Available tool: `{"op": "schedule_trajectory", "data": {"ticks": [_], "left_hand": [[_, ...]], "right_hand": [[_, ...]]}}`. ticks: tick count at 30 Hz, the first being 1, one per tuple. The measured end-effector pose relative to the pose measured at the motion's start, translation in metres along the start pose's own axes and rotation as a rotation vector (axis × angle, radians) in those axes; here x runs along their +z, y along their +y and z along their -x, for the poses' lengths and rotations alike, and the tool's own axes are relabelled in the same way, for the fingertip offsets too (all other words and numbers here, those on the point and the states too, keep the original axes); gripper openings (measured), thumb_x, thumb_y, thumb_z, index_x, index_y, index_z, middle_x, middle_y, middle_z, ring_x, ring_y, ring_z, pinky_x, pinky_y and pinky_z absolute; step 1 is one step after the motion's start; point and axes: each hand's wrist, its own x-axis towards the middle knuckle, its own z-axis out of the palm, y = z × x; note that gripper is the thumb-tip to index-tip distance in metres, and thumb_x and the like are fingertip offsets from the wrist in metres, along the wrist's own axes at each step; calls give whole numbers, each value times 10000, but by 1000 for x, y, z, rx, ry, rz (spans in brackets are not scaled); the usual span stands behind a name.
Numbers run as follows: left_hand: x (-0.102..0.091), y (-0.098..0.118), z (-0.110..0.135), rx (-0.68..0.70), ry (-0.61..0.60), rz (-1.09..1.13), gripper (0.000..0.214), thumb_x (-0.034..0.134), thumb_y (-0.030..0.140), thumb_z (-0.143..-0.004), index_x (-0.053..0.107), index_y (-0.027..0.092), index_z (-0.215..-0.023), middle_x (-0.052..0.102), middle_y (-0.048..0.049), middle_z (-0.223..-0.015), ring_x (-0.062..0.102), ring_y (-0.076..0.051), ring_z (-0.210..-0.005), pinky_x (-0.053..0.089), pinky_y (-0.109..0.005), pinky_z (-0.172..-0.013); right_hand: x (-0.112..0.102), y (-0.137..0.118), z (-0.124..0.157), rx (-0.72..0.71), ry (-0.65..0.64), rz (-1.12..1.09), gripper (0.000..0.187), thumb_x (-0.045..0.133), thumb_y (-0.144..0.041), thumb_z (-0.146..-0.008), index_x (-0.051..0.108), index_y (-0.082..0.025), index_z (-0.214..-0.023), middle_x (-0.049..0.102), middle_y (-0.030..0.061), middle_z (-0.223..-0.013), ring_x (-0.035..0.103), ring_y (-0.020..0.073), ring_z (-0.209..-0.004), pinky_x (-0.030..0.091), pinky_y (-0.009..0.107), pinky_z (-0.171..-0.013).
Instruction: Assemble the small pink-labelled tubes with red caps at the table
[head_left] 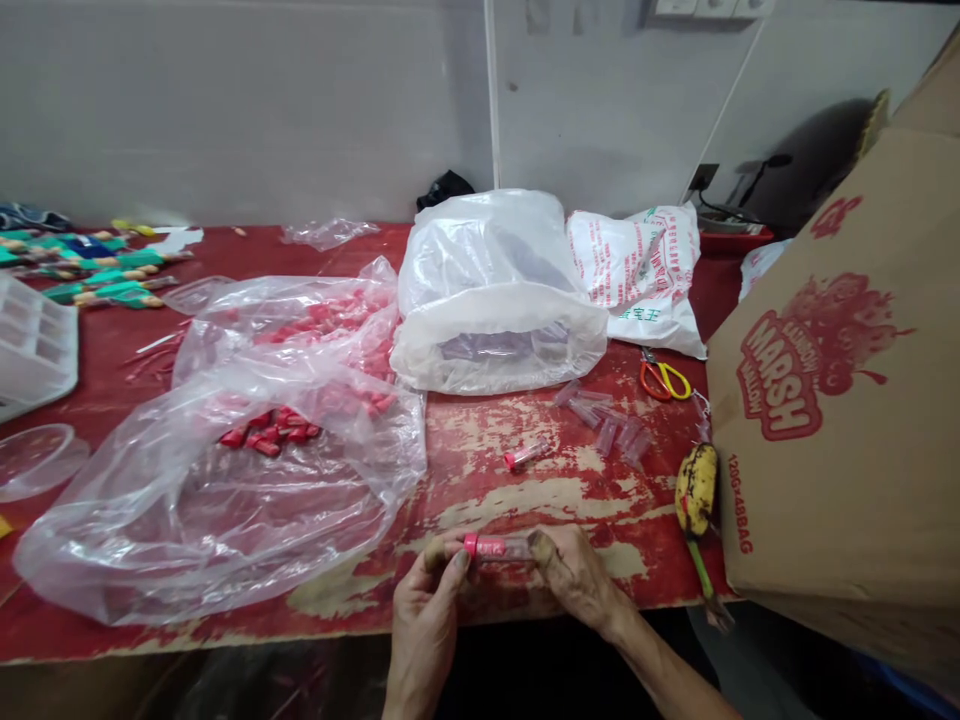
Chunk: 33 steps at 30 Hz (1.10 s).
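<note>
Between my two hands, just above the table's front edge, lies a clear plastic tube with a red cap (501,547), held level. My left hand (429,592) pinches the capped end, thumb against the red cap. The bare end of the tube is in the fingers of my right hand (574,575). Beyond them another red-capped tube (528,453) rests on the table. Several uncapped clear tubes (609,425) lie loose to its right. Red caps (274,432) fill a clear plastic bag (225,510) on the left.
A white plastic sack (495,290) stands at the back, beside a printed bag (637,270). Scissors (664,378) and a banana (697,490) lie near a large cardboard box (832,400) on the right. At the far left are a compartmented tray (34,345) and small green figures (112,270).
</note>
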Motion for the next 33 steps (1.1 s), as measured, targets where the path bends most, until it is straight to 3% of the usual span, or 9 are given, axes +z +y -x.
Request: {"op": "schedule_trajectory", "data": {"ticks": [3,5,10,15,17,20,25,30,33], "left_hand": [[1,-2,0,-19,-22,-4,222,775,343,-674,688,182,-800,643,-4,-878,522,-106,-677,449,-176,-632],[2,-3,0,-34,-16,6,231,770,346,-682,687,185,-826,635,-1,-842,525,-109,-667,452,-181,-620],[0,-5,-1,-14,3,11,234,773,340,-677,684,179,-822,633,-6,-869,534,-108,-665,458,-188,-624],[-3,-4,-2,-22,62,58,257,791,348,-647,680,187,-814,633,-3,-893,545,-105,-655,462,-191,-611],[-3,-3,-1,-33,55,56,262,788,346,-648,679,183,-822,629,-2,-858,541,-105,-632,457,-197,-595],[-2,0,0,-26,28,26,250,768,343,-676,680,176,-839,616,3,-797,520,-100,-602,436,-195,-577],[0,-1,4,24,-37,-5,171,714,301,-747,682,168,-850,608,3,-771,512,-97,-612,426,-197,-607],[2,-5,7,-1,-42,21,159,721,296,-737,673,162,-806,625,-18,-851,515,-99,-594,431,-209,-586],[1,-5,7,-22,-53,17,164,725,304,-727,682,171,-813,628,-23,-911,519,-104,-611,436,-212,-594]], "right_hand": [[1,-2,1,-25,20,-25,303,415,-410,-880,594,-175,-948,620,37,-830,554,147,-725,416,245,-665],[3,-3,2,-23,57,-44,336,514,-376,-826,534,-177,-1096,616,38,-898,555,144,-756,423,237,-676],[9,-4,-3,56,110,-29,414,334,-465,-901,537,-181,-679,462,-22,-520,449,115,-493,329,229,-488],[11,-6,-6,-83,82,15,319,485,-327,-833,532,-184,-1114,631,46,-917,567,145,-744,425,241,-658],[12,-4,-5,-68,63,41,237,445,-369,-859,576,-183,-925,594,8,-710,515,126,-598,382,227,-556],[12,-1,-3,-9,38,99,445,320,-478,-904,503,-194,-614,437,-22,-493,416,117,-464,312,239,-480],[9,-3,-2,-26,59,15,351,455,-407,-863,556,-170,-1101,642,64,-920,589,172,-793,439,259,-703],[11,-3,-1,32,-6,17,438,320,-459,-912,616,-176,-756,578,24,-607,532,154,-553,395,259,-532],[11,-5,0,3,2,27,294,453,-374,-859,590,-182,-1035,659,56,-913,606,184,-799,451,277,-699]]}}
